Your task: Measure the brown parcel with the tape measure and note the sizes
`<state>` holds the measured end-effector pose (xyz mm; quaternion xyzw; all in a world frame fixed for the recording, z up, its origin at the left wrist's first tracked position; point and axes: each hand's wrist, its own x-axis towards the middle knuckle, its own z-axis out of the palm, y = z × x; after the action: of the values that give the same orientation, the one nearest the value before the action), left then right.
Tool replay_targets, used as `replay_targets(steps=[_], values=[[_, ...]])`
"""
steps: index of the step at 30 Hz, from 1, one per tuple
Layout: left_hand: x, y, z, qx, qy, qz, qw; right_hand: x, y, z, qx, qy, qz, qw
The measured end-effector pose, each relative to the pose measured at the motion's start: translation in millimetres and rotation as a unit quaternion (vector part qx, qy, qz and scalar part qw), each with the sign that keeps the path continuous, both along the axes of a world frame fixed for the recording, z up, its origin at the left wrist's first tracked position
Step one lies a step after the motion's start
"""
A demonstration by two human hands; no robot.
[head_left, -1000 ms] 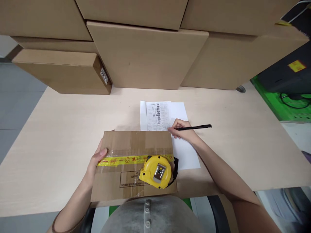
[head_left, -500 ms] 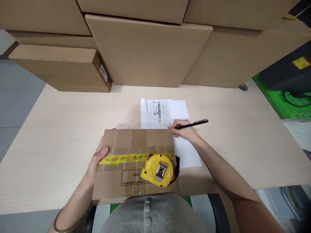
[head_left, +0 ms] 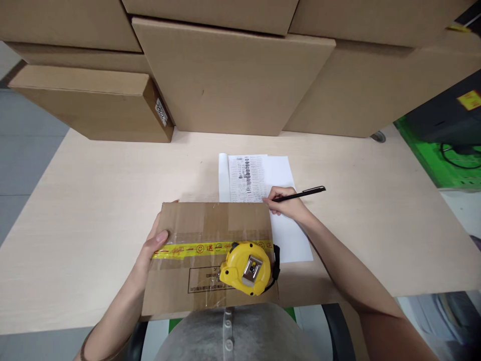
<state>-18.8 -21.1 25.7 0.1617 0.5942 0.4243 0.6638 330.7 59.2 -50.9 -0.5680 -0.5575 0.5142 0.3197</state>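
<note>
My left hand [head_left: 153, 245] grips the left side of a taped cardboard box [head_left: 214, 220], thumb on top and the other fingers mostly hidden behind its edge. A strip of yellow tape with red print [head_left: 176, 250] runs across the box. On the box's right part lies a yellow tape measure [head_left: 246, 271] with a metal clip and black strap. My right hand [head_left: 283, 200] is closed around a black pen [head_left: 306, 192], beside the box's far right corner. Under that hand is an open notebook [head_left: 283, 173]; a page with handwriting [head_left: 240, 175] shows, partly covered by the box.
Large cardboard boxes [head_left: 229, 80] are stacked along the back of the table [head_left: 93, 210]. A smaller carton [head_left: 101, 110] with a label stands at the back left. On the right are a green crate [head_left: 417, 150] and a dark case [head_left: 447, 115] with a cable.
The view has shifted slightly. My left hand stays on the box and my right hand keeps the pen in nearly the same place. The tape measure still lies on the box.
</note>
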Motion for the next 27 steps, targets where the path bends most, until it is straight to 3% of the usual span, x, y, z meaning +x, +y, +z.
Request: replay_targets(steps=[8, 19, 27], values=[[-10.8, -2.5, -10.2, -0.019, -0.002, 0.005, 1.000, 1.6, -0.9, -0.1, 0.001, -0.005, 0.004, 1.000], [2.4, 0.5, 1.9, 0.016, 0.004, -0.005, 1.000, 0.9, -1.2, 0.9, 0.001, -0.014, -0.002, 1.000], [4.7, 1.4, 4.1, -0.001, 0.009, 0.027, 1.000, 1.0, -0.5, 3.4, 0.005, -0.028, -0.005, 1.000]])
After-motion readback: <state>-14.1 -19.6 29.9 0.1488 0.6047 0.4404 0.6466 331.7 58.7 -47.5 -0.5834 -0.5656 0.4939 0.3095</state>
